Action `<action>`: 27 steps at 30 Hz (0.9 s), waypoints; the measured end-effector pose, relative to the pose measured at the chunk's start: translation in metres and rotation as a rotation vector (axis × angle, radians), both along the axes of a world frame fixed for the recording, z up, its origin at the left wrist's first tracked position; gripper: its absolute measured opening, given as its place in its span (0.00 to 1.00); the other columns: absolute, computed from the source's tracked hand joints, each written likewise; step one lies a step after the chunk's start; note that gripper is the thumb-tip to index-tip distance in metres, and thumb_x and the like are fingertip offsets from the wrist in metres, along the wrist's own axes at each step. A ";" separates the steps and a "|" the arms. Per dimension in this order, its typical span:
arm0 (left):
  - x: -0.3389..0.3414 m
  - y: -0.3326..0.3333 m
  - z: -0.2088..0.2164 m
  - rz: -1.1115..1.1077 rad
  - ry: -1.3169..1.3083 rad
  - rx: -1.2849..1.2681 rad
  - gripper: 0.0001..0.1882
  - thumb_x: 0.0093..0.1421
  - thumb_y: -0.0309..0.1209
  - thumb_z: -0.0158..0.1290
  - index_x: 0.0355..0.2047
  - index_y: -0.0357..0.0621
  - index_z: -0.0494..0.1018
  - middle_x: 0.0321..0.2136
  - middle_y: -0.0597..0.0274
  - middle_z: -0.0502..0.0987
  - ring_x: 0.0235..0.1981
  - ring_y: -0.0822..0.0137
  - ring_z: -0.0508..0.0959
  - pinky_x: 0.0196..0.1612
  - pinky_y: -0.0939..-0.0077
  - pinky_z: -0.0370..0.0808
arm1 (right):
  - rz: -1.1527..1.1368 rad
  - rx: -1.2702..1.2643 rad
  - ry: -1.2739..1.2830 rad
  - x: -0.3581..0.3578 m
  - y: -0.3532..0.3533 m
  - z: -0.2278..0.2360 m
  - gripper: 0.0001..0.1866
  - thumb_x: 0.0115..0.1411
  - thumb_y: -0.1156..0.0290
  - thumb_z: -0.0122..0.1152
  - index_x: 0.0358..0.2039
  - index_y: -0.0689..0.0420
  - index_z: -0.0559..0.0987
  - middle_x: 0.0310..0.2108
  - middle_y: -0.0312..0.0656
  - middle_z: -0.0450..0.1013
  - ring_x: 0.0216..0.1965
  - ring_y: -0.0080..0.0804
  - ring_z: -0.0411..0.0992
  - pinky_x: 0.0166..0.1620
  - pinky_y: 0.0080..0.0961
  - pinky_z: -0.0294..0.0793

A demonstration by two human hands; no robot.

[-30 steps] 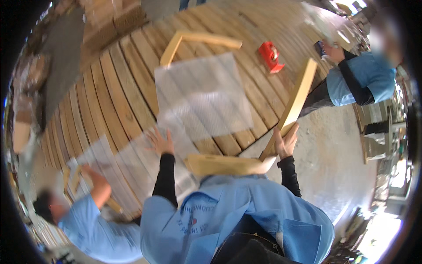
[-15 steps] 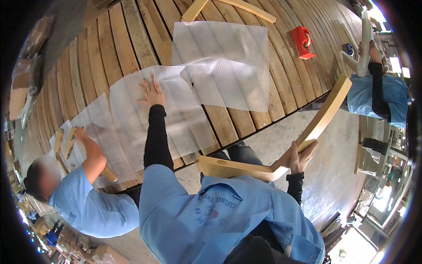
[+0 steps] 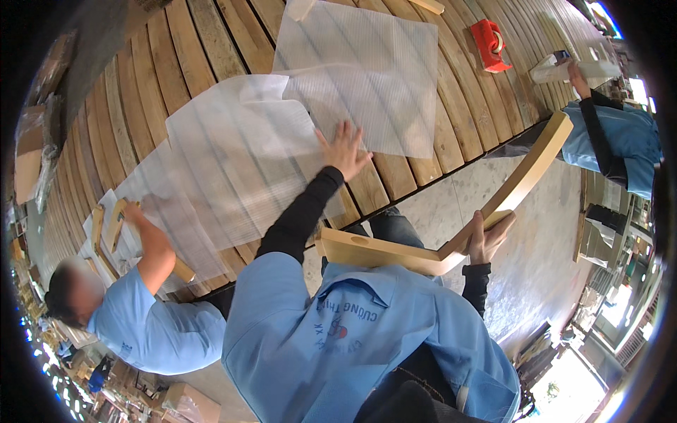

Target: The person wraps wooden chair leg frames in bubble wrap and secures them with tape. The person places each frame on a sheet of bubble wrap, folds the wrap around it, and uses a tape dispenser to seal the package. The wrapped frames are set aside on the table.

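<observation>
Head view: right hand point(image 3: 488, 240), fingers wrapped round one angled wooden piece point(image 3: 525, 173), held before the blue shirt point(image 3: 352, 317). Left hand point(image 3: 344, 154), fingers spread, over translucent sheets point(image 3: 374, 84) lying on a slatted wooden table point(image 3: 465, 106).

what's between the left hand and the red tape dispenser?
From left hand to red tape dispenser: part of a translucent sheet, then wooden tabletop slats. Shows in the head view.
</observation>
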State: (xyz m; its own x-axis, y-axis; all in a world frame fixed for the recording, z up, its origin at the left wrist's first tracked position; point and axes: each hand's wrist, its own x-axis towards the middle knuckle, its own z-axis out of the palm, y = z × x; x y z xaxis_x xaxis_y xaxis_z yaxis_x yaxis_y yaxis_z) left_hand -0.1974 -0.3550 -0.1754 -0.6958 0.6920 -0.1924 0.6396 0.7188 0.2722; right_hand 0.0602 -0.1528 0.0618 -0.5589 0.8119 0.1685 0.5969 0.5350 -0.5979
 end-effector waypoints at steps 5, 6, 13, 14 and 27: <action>0.047 0.033 -0.033 -0.080 0.024 0.171 0.40 0.67 0.63 0.39 0.73 0.58 0.53 0.73 0.47 0.49 0.75 0.51 0.47 0.61 0.10 0.32 | -0.013 -0.045 0.021 0.002 -0.002 0.004 0.33 0.54 0.62 0.69 0.51 0.65 0.62 0.38 0.56 0.70 0.38 0.44 0.71 0.45 0.41 0.73; 0.046 0.039 -0.030 -0.063 0.007 0.173 0.39 0.67 0.63 0.38 0.73 0.59 0.53 0.73 0.47 0.49 0.75 0.51 0.48 0.61 0.11 0.32 | -0.014 -0.029 0.012 0.003 0.001 0.003 0.33 0.54 0.62 0.69 0.51 0.65 0.62 0.38 0.56 0.70 0.39 0.44 0.71 0.45 0.41 0.73; 0.004 -0.002 -0.005 0.151 -0.043 0.488 0.36 0.66 0.53 0.49 0.72 0.59 0.56 0.73 0.45 0.51 0.74 0.48 0.51 0.62 0.14 0.29 | -0.099 -0.001 0.017 0.007 -0.009 0.001 0.32 0.54 0.62 0.69 0.50 0.63 0.62 0.35 0.55 0.72 0.36 0.43 0.74 0.42 0.41 0.76; 0.003 -0.021 -0.008 0.313 0.053 0.480 0.37 0.66 0.51 0.50 0.72 0.60 0.55 0.73 0.44 0.50 0.74 0.47 0.49 0.62 0.14 0.28 | -0.115 0.005 0.021 0.006 -0.010 -0.001 0.32 0.54 0.62 0.69 0.49 0.63 0.61 0.35 0.55 0.72 0.35 0.43 0.74 0.42 0.42 0.76; -0.061 -0.082 -0.053 0.665 -0.014 0.138 0.32 0.73 0.57 0.26 0.75 0.72 0.44 0.76 0.55 0.41 0.77 0.53 0.37 0.63 0.16 0.37 | -0.074 -0.075 0.027 0.000 -0.011 0.002 0.32 0.51 0.62 0.69 0.45 0.63 0.59 0.25 0.58 0.75 0.28 0.60 0.78 0.31 0.46 0.77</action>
State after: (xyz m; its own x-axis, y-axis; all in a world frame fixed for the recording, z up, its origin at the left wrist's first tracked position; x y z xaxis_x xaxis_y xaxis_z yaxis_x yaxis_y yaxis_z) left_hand -0.2586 -0.4365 -0.2282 -0.9799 0.1367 -0.1451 0.0695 0.9163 0.3943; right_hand 0.0598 -0.1639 0.0635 -0.4932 0.8616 0.1197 0.6160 0.4431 -0.6513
